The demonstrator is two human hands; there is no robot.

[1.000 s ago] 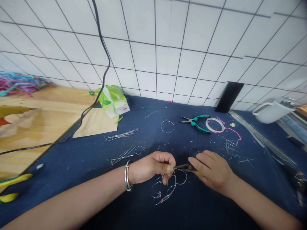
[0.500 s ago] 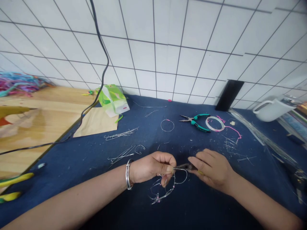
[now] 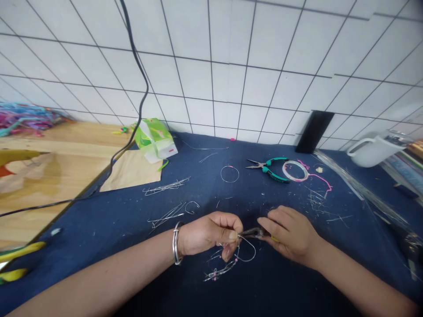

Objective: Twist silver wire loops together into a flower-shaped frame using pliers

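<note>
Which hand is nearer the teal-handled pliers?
Right. The right hand is on the near side of the teal-handled pliers, slightly right; the left hand, also on the near side, is farther off to the left.

Your left hand (image 3: 209, 231) and right hand (image 3: 291, 233) were side by side over the cloth (image 3: 201, 193), with the held pliers (image 3: 254, 232) between them and wire loops (image 3: 214, 275) on the near side of your left. Beyond your hands lay a ring (image 3: 230, 166); to its right were the other pliers (image 3: 263, 166), then a dish (image 3: 306, 171). A wire bundle (image 3: 167, 186) lay left of the ring. Farther left, a packet (image 3: 153, 136) overlapped a sheet (image 3: 130, 171) beside the board (image 3: 66, 185). On the board you had a glue gun (image 3: 20, 155), with yarn (image 3: 29, 118) behind it. At far right, a mug (image 3: 376, 150) sat beside books (image 3: 405, 169).
</note>
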